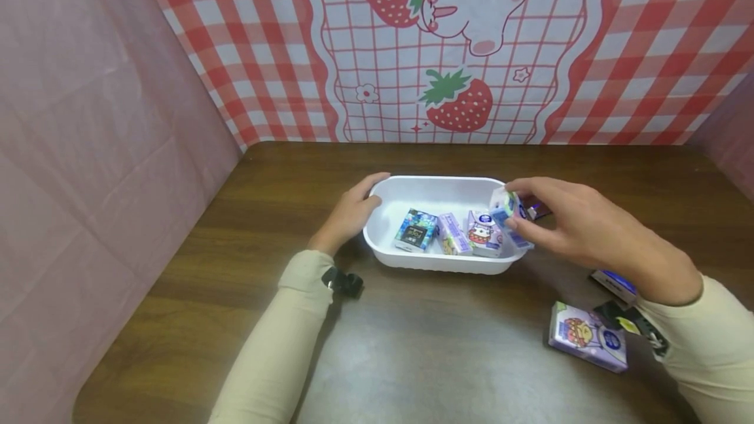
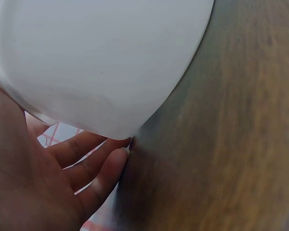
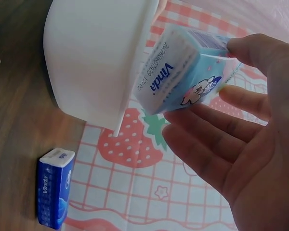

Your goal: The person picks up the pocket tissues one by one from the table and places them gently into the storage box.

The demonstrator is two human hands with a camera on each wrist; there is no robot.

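A white plastic basin [image 1: 436,264] stands on the table with several small tissue packs in it. My left hand [image 1: 347,214] grips the basin's left end, thumb over the rim and fingers along the outside [image 2: 89,168]. Above the right end, my right hand [image 1: 580,218] pinches a light blue tissue pack [image 3: 197,79] marked Vinda between thumb and fingers. Inside lie a dark blue-green pack [image 1: 415,231], a narrow purple pack [image 1: 453,235] and a purple pack with a cartoon [image 1: 485,233]. Another purple pack [image 1: 520,239] shows partly below the held one.
On the table, right of the basin, lie a purple tissue pack [image 1: 586,337] and a blue pack [image 1: 615,283] partly behind the right wrist. A blue Vinda pack [image 3: 55,187] shows in the right wrist view. A strawberry-print cloth [image 1: 459,106] hangs behind the table.
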